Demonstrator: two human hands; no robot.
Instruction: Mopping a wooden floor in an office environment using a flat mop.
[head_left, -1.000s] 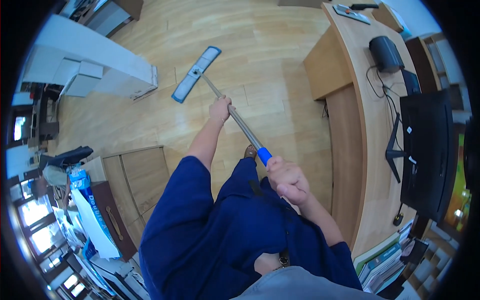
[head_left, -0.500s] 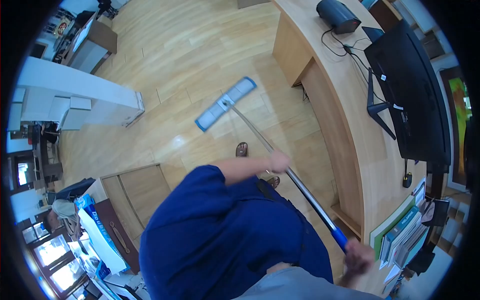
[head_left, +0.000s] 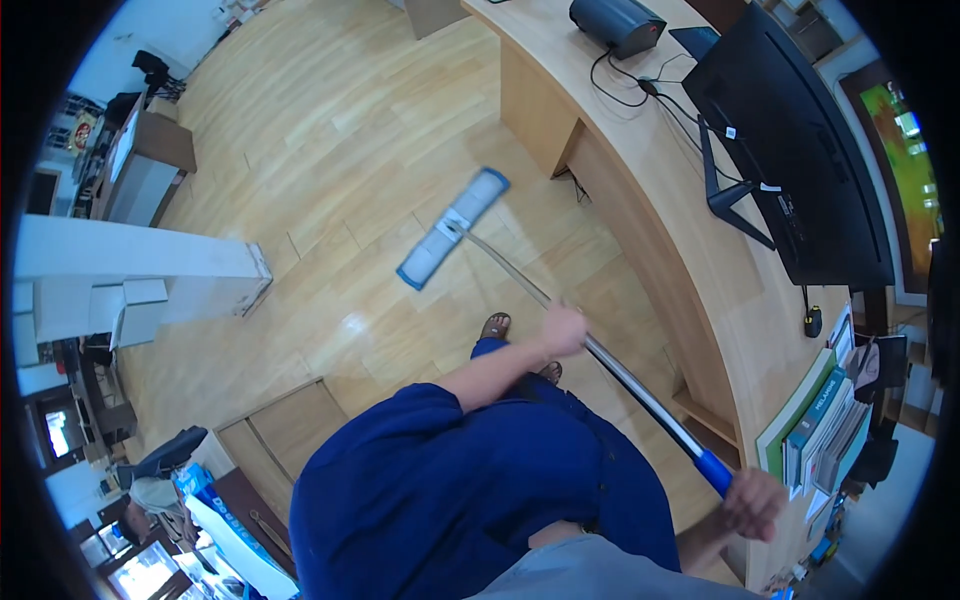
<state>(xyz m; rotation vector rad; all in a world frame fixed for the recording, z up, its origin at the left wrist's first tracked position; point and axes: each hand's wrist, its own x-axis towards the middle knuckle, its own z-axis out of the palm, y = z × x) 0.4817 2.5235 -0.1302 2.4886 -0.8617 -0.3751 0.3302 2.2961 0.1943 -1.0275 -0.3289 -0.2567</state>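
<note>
You stood on a light wooden plank floor [head_left: 330, 130] that shone with a bright glare at centre left. A long curved wooden counter [head_left: 640, 190] ran down the right of the frame, carrying a dark monitor [head_left: 790, 150], a grey box-shaped device [head_left: 617, 22] at the top, and stacked books [head_left: 815, 425] at lower right. A white pillar [head_left: 130, 265] stood at the left, with a low wooden cabinet [head_left: 285, 430] below it.

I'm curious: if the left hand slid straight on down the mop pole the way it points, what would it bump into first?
The left hand points along the pole toward the mop head. It would probably meet the mop head first, on the wooden floor. Nothing else shows in that line.
</note>
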